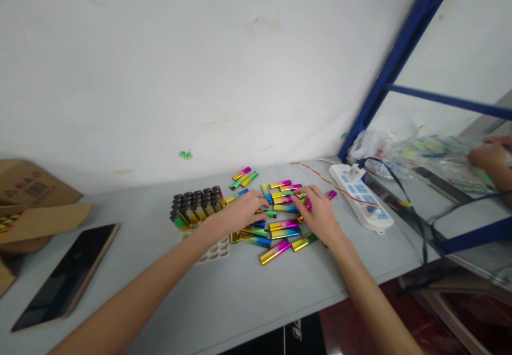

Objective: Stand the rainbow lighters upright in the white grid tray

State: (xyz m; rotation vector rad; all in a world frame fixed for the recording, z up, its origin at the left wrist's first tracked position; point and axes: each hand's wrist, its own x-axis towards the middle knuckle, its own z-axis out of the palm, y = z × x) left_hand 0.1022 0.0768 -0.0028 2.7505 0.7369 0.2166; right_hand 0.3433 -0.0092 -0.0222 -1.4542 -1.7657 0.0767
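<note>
Shiny flat tubes [284, 225] with gradient colours, resembling lighter or vape casings, lie in a loose pile on the grey table. At the pile's left side my left hand [245, 209] has its fingers curled, closed around a tube [270, 214] with a green end showing. My right hand [319, 215] reaches over the right side of the pile, thumb and fingers bent around another tube, partly hidden. Left of the pile, a block of similar tubes with black tops [197, 203] stands upright in rows in a pale tray [216, 250] with oval holes, whose front holes show.
A tablet or large phone [66, 275] and an open cardboard box [44, 222] are at the left. On the right are a white power strip [362, 198] with cables, a blue metal frame [372, 99] and plastic bags [384, 142]. Another person's hand [490, 155] shows at far right.
</note>
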